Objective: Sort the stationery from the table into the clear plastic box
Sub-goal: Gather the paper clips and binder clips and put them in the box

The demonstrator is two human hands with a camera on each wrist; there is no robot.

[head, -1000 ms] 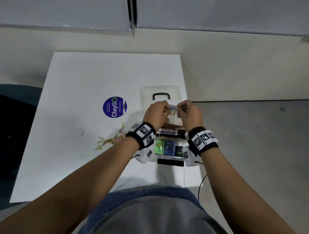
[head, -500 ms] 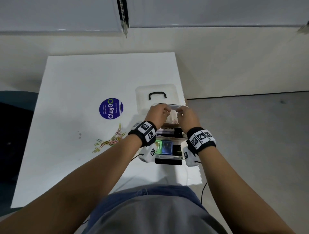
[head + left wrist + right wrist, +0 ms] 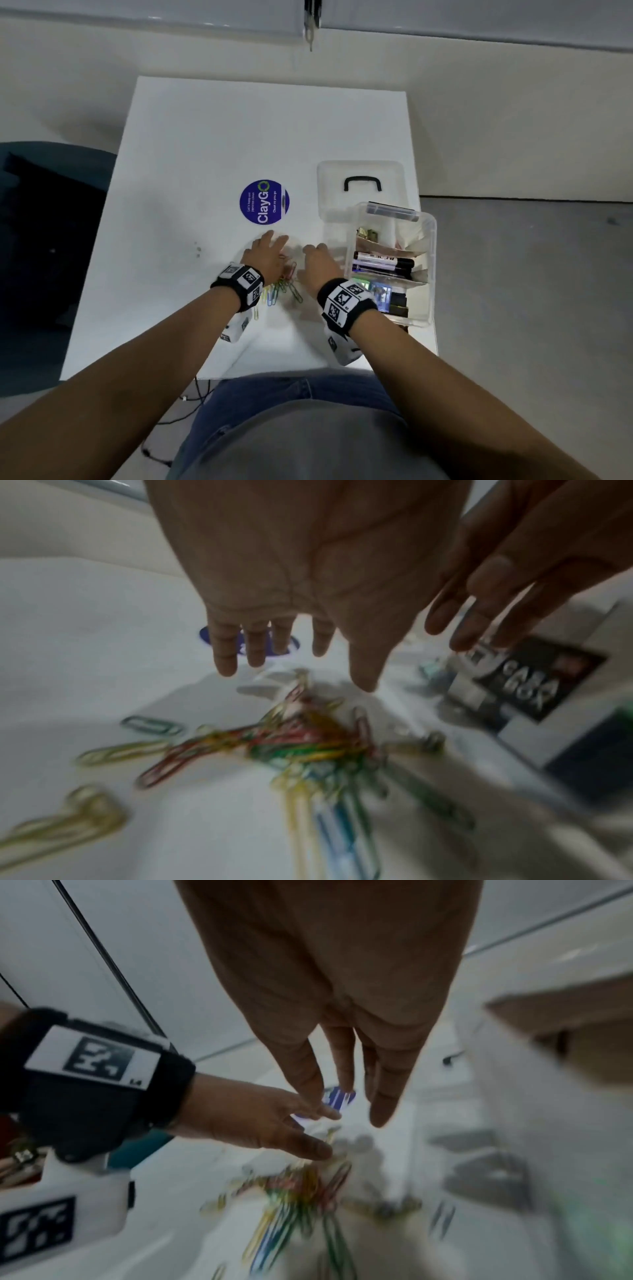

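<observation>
A heap of coloured paper clips (image 3: pixel 282 286) (image 3: pixel 301 739) (image 3: pixel 294 1191) lies on the white table (image 3: pixel 205 144), left of the clear plastic box (image 3: pixel 430 274). The box holds black markers (image 3: pixel 383 262) and other small stationery. My left hand (image 3: pixel 269 251) (image 3: pixel 291 647) hovers over the clips with fingers straight and spread, holding nothing. My right hand (image 3: pixel 317 258) (image 3: pixel 356 1085) is beside it, between the clips and the box, fingers also extended and empty. Both wrist views are blurred.
The box's clear lid (image 3: pixel 359 186) with a black handle lies on the table behind the box. A round blue ClayGo sticker (image 3: pixel 264 202) is stuck just beyond my left hand. The box sits close to the table's right edge.
Both hands left the box, where they pinched a small item together, and moved left and down over the paper clip heap. They now hold nothing.
</observation>
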